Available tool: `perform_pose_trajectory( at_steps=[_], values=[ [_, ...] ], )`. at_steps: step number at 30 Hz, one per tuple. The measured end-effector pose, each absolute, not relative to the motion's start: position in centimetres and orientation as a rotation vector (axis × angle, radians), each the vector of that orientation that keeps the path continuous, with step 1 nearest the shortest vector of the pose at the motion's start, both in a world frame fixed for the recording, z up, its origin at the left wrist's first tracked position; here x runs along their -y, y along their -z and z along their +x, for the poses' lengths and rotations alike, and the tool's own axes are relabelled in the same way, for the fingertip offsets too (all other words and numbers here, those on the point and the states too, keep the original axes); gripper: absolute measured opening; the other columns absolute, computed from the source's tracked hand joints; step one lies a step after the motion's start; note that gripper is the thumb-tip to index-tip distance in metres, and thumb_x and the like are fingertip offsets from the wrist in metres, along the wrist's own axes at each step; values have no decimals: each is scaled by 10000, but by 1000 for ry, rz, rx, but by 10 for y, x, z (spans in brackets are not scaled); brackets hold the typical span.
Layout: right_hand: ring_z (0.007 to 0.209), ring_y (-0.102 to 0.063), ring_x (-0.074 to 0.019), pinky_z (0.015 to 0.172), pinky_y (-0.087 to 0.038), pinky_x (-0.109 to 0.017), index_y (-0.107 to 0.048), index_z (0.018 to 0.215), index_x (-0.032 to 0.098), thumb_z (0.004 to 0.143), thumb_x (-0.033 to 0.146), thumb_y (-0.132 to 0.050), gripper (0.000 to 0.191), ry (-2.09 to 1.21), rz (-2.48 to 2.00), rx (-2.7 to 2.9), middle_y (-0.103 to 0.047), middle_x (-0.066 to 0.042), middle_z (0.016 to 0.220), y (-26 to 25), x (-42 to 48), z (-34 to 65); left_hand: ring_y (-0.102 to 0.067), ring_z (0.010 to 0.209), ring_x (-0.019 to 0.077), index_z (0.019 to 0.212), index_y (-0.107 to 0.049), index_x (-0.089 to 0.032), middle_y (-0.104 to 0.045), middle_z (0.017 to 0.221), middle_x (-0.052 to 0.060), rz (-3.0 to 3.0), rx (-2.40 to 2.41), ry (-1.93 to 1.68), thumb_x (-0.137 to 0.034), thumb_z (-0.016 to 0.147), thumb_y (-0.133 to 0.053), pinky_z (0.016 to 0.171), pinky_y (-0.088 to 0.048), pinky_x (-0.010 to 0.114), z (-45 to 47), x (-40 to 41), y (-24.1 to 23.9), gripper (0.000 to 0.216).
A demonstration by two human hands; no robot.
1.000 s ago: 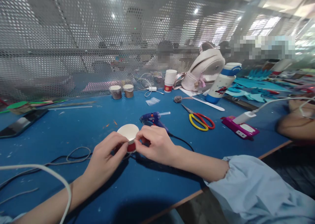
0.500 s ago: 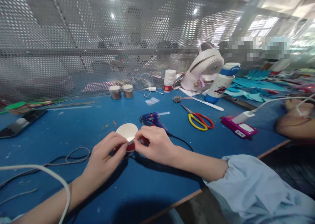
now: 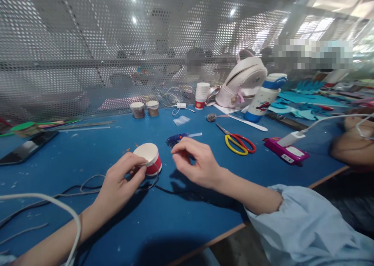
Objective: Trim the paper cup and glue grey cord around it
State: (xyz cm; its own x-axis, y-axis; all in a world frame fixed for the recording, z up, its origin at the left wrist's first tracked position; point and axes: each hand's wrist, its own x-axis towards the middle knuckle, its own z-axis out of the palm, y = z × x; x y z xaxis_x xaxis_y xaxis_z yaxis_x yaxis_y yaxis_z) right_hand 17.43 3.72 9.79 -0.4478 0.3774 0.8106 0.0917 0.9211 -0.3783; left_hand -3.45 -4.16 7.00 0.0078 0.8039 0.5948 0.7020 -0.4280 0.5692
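A red-and-white paper cup (image 3: 154, 164) stands on the blue tabletop (image 3: 137, 223), between its far and front edges. Its red band bears no writing that can be made out. The left hand (image 3: 122, 176) pinches a thin grey cord (image 3: 156, 180) at the cup's side, thumb and forefinger close together; the fingers partly cover the cup. The right hand (image 3: 200, 162) is just beside the cup, apart from it, its fingers curled and a narrow gap between thumb and forefinger.

The right hand hides the handle of one dark-blue glue gun (image 3: 174, 139) with a translucent stick. Toward the far edge stand two small brown-and-white cups (image 3: 145, 109) and one stack of red-and-white paper cups (image 3: 202, 96), whose gold emblem is too small to read and whose rims are too tight to count. Also there are one pale pink backpack (image 3: 244, 79) and one white-and-blue bottle (image 3: 260, 104) with a small red-and-dark picture. Nearer the front edge, on the right, lie one pair of scissors with red and yellow handles (image 3: 230, 136) and one purple power socket block (image 3: 284, 150), its label illegible. Another person's arm (image 3: 350, 145) is cut off at the right.
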Motion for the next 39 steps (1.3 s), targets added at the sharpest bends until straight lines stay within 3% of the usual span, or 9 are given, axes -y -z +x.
perform_pose_trajectory(
  at_steps=[4,7,11,14,18,23,28,39],
  values=[
    [643,-541,-142,616,-455,-299,-632,869,202,875,174,-523,113,-177,-306,1634,-610,-21,751,-118,-61,201,-539,625,118,864,-675,-226,-616,779,-13,2065,-1662,-1366,-280,865,-574,577,-427,239,-35,41,-70,115],
    [620,-533,-136,591,-444,-289,-625,904,219,853,172,-498,144,-310,-512,1376,-596,-8,758,-121,-100,221,-555,636,127,841,-678,-231,-628,791,-8,2011,-1673,-1363,-312,865,-576,601,-442,255,-36,40,-70,132],
    [704,-593,-138,646,-465,-266,-623,886,178,695,83,-548,226,-821,-1032,1853,-660,-22,834,-108,-137,231,-592,660,141,827,-673,-224,-638,820,7,1928,-1687,-1374,-349,869,-570,615,-471,265,-38,39,-67,167],
    [742,-603,-154,659,-459,-254,-659,904,165,672,103,-580,253,-1083,-1099,2342,-678,-20,843,-95,-134,221,-598,630,137,838,-671,-224,-650,824,8,1863,-1724,-1395,-366,861,-570,583,-473,261,-39,38,-66,176],
    [624,-513,-127,561,-390,-236,-659,899,148,741,233,-605,187,-1002,-1065,2433,-602,10,709,-81,-115,198,-581,576,129,848,-662,-218,-653,777,2,1799,-1767,-1401,-377,844,-577,560,-469,262,-38,37,-65,180],
    [639,-520,-124,576,-393,-233,-626,841,158,793,265,-577,127,-956,-980,2295,-596,3,712,-70,-104,181,-594,602,144,864,-653,-210,-653,765,11,1773,-1784,-1397,-398,837,-587,585,-486,278,-38,35,-64,201],
    [530,-493,-120,499,-374,-230,-556,786,194,803,390,-602,202,-977,-958,2165,-535,38,586,-76,-77,181,-575,593,138,825,-639,-212,-645,739,3,1772,-1830,-1453,-403,833,-593,560,-455,264,-40,34,-64,196],
    [578,-568,-118,578,-441,-232,-553,819,197,835,286,-595,100,-661,-541,2265,-667,-17,730,-73,-46,181,-546,568,124,819,-647,-206,-613,708,-5,1780,-1809,-1460,-418,841,-619,550,-454,252,-37,33,-63,215]
  ],
)
